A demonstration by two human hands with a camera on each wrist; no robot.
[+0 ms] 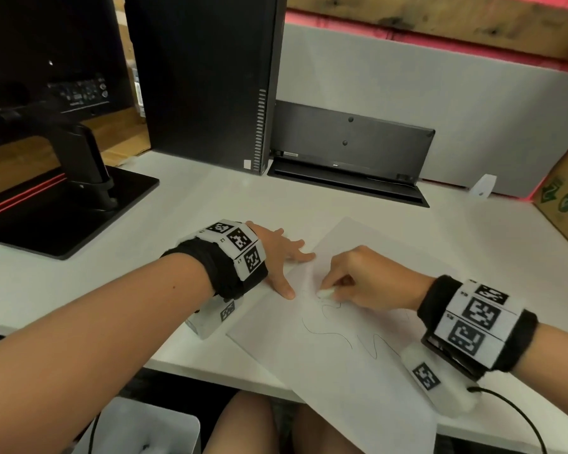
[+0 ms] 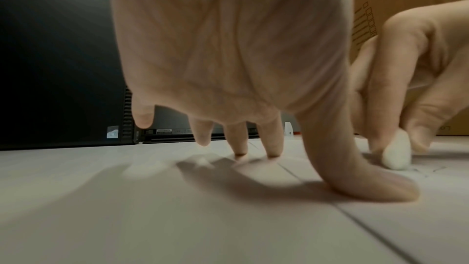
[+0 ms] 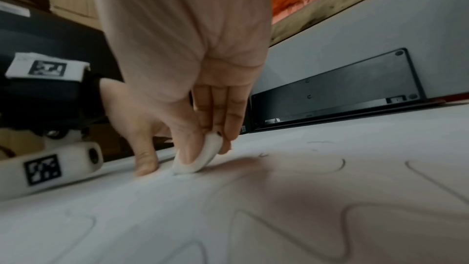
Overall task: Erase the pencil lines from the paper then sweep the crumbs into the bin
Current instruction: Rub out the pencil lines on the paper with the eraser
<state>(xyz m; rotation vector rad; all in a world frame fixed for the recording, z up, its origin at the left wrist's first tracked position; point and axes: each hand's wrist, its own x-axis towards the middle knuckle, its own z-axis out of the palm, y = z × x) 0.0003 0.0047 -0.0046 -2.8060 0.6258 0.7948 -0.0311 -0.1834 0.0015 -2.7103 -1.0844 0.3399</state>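
Right hand [image 1: 368,280] pinching eraser [image 1: 325,293] on paper [image 1: 341,355], frame centre; left hand [image 1: 281,257] flat, pinning sheet. Erasing step, lines [image 1: 328,326] remaining below. Next: rubbing down along them.

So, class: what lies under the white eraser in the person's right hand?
The eraser, pinched by the right hand, presses on the paper, beside pencil lines. Whatever mark sits directly beneath its tip is covered.

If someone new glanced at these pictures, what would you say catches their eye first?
Probably the right hand at the centre of the desk, pinching a white eraser against a paper covered in wavy pencil lines. Beside it, the left hand lies spread, its thumb pressing on the sheet's left edge. Behind stands a black computer tower.
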